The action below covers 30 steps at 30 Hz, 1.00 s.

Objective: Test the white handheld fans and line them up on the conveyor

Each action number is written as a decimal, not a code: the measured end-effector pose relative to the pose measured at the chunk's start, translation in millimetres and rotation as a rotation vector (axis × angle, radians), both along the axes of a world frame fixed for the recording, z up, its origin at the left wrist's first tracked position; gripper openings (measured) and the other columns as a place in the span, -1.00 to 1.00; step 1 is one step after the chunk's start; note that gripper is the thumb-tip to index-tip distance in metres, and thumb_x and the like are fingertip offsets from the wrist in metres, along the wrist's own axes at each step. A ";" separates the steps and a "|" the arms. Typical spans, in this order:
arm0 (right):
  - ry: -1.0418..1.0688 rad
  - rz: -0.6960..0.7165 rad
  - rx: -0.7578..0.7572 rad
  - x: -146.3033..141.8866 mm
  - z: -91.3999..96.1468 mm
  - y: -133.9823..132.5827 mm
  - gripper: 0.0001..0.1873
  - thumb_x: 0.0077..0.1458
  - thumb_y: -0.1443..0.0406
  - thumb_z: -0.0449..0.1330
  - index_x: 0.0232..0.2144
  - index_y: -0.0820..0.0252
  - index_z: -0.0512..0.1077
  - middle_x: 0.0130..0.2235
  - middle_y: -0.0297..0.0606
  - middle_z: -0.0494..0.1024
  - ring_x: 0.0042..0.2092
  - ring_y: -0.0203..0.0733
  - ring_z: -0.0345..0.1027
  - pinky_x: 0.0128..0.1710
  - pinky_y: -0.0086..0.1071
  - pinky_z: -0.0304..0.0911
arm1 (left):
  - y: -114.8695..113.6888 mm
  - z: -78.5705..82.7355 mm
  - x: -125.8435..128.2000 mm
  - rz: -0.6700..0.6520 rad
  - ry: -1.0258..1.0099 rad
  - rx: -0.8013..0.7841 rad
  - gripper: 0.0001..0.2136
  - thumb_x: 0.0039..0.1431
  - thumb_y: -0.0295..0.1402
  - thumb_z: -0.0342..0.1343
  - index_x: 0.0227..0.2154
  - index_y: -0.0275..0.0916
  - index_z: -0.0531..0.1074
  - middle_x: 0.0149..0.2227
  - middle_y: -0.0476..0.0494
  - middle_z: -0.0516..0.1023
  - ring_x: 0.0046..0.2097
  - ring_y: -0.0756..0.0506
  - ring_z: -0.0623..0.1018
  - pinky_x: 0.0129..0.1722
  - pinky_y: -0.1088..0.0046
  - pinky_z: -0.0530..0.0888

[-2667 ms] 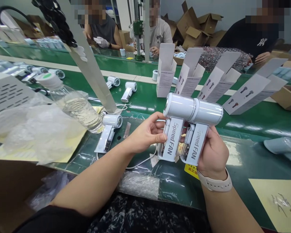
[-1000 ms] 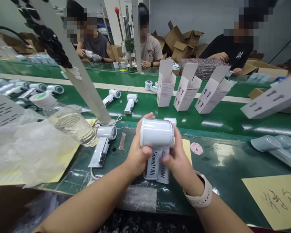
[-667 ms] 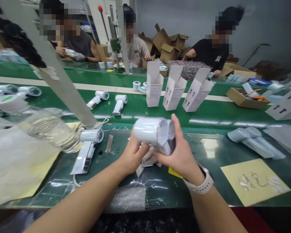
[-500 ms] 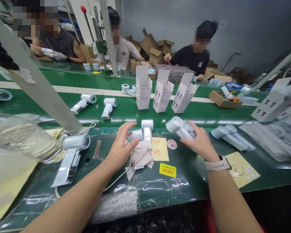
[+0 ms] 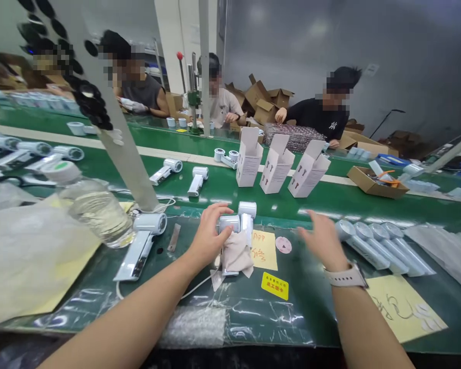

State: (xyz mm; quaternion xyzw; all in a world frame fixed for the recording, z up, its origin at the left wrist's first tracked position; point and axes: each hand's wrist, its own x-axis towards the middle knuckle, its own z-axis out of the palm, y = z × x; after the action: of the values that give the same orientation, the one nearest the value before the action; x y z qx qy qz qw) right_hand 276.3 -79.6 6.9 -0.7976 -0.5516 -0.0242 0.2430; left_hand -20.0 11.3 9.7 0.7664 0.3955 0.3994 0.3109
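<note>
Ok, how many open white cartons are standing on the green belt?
3, side by side on the green belt: the left carton, the middle carton, the right carton. Others may be out of frame.

the yellow note (image 5: pixel 264 249) reads "app"; print on the yellow sticker (image 5: pixel 274 285) is illegible.

**One head-worn view, facing down the desk**

The only camera rides on the person's head, looking forward and down. The left hand (image 5: pixel 209 233) and right hand (image 5: pixel 322 241) sit close at lower centre over the desk (image 5: pixel 315 307). The green conveyor (image 5: pixel 215 192) crosses mid-frame, and co-workers (image 5: pixel 318 115) sit far off along the top.
</note>
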 end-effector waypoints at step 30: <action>0.830 0.157 0.233 -102.7 -25.1 72.1 0.05 -0.03 0.28 0.20 0.42 0.23 -0.20 0.33 0.15 0.21 0.22 0.07 0.34 0.24 -0.06 0.24 | 117.4 42.0 11.5 0.151 -0.337 -0.502 -0.57 0.05 -0.23 0.41 -0.08 -0.31 0.47 -0.19 -0.18 0.58 -0.19 -0.12 0.58 -0.14 0.27 0.55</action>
State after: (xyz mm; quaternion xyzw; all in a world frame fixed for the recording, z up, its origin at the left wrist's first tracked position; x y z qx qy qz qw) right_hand 173.5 -7.5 -18.2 -0.6627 -0.4596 0.2548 0.5336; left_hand -8.5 128.6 51.7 0.5571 0.4805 0.4327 0.5210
